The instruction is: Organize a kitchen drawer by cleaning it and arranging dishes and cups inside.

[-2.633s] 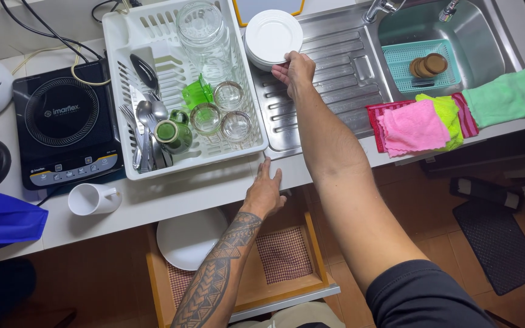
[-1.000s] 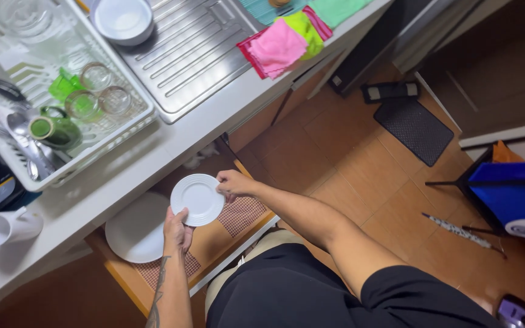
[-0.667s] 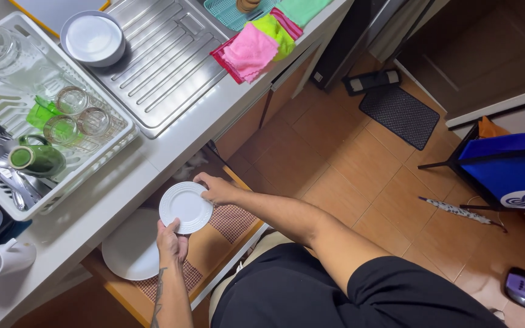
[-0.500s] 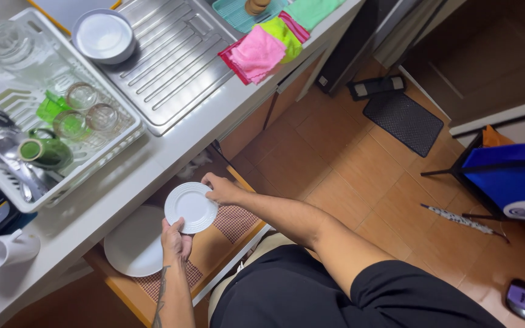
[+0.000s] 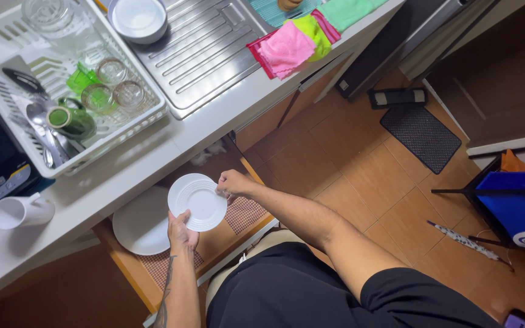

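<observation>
A small white plate point(image 5: 197, 201) is gripped at opposite rims by the left hand point(image 5: 181, 232) and right hand point(image 5: 233, 183), kept level just above the open drawer point(image 5: 245, 214), with a bigger plate point(image 5: 143, 222) lying beside the left hand.

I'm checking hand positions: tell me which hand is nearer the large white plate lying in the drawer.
Left. The left hand grips the small plate's lower edge right beside the large white plate; the right hand pinches the far edge, farther away.
</observation>
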